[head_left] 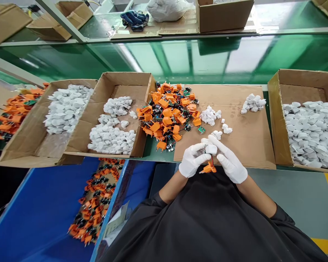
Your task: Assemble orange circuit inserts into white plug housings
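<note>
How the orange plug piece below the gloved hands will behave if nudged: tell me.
The orange plug piece would probably swing or twist, since it seems to dangle on thin wires from the white piece above. It looks like small moulded plastic, so likely stiff and light. The wires look slender, so a hard tug might strain them.

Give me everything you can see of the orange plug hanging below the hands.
The plug is orange and looks like moulded plastic, with a thin prong pointing left in the picture. It hangs tilted on thin wires, at least one reddish, below the white piece held between the left hand and right hand. No fingers appear to grip it. Finer markings are too small to read.
</note>
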Motion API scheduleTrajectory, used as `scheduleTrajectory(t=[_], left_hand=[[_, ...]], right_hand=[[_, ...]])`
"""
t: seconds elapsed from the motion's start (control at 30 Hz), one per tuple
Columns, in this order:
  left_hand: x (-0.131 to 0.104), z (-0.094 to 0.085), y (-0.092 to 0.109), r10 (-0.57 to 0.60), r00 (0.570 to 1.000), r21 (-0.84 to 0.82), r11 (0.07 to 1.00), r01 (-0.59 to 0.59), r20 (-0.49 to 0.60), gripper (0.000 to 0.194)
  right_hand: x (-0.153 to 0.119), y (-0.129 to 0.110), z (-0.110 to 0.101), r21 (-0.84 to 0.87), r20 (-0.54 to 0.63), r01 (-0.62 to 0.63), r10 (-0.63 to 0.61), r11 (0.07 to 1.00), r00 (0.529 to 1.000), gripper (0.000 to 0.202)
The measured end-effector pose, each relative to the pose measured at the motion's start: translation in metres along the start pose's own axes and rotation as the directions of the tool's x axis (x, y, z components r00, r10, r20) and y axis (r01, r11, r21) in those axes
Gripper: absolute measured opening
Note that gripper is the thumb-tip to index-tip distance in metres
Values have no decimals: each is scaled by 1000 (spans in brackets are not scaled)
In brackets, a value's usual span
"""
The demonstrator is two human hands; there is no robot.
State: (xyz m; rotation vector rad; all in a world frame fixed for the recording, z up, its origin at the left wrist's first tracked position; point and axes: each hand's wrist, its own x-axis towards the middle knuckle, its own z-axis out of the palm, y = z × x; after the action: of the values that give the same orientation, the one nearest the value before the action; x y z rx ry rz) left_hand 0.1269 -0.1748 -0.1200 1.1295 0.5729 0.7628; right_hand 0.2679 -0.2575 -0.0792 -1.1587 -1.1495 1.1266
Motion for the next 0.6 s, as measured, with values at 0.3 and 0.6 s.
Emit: scheduleTrajectory(t=[0.3,0.6], left_hand=[[1,1,0,269,961,351,896,-274,64,50],[5,-4,25,572,770,712,412,-568,284,29]], right_hand=[[-3,2,6,192,-67,-139,154,972,986,55],[-3,7,-13,51,-20,-148,149,988,989,53]])
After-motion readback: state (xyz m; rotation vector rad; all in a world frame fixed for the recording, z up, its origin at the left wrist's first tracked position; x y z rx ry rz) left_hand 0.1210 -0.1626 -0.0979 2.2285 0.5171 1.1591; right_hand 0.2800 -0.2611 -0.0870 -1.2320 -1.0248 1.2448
